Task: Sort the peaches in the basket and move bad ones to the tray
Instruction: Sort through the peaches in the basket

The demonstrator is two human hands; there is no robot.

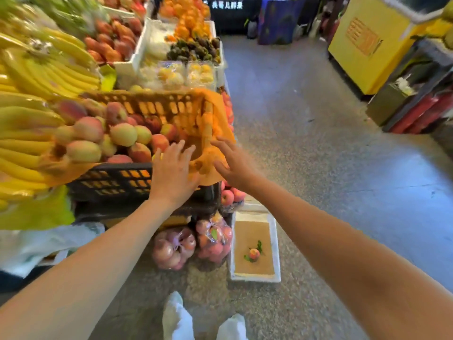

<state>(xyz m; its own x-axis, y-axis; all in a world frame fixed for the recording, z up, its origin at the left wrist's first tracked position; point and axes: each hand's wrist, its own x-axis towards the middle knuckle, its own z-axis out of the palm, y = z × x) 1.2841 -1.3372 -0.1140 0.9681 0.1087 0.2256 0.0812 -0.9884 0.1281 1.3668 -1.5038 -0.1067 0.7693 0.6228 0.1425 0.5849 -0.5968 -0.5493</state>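
Observation:
A black slatted basket lined with orange plastic holds several red-and-yellow peaches, heaped toward its left side. My left hand hovers over the basket's near right corner with fingers spread and holds nothing. My right hand reaches in beside it, fingers straight, at the orange liner on the basket's right edge. On the floor below stands a white foam tray with a brown lining, and one peach with green leaves lies in it.
Bananas fill the stall on the left. Mangoes, oranges and boxed fruit sit behind the basket. Two bags of apples hang under the stall beside the tray. Grey floor stretches right toward a yellow cabinet. My white-covered shoes stand at the bottom.

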